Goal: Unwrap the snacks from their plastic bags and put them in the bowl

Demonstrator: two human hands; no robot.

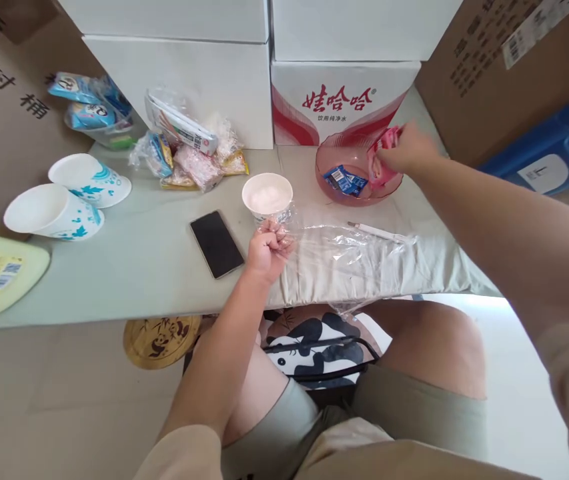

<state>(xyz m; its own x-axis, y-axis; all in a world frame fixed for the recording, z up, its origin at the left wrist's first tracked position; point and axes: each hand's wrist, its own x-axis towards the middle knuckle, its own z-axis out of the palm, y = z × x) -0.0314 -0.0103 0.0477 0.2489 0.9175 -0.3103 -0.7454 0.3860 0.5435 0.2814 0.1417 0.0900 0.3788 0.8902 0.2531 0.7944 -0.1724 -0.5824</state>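
My left hand (269,249) is closed on a crumpled piece of clear plastic film (339,248), which spreads to the right across the tabletop. Just beyond that hand stands a paper cup (267,193) with something white inside. At the right, my right hand (411,152), slightly blurred, grips a pink packet (383,160) over the right side of a clear pink bowl (328,148). Blue sachets (346,180) lie in the bowl. A thin white pen-like tool (378,231) lies by the film.
A phone (217,244) lies left of the film. Two paper cups (54,212) lean at the left, near a pale yellow bottle (1,270). Bagged goods (194,157) rest against white cartons (344,100). A blue bottle (549,150) stands right, beside brown cardboard (519,73).
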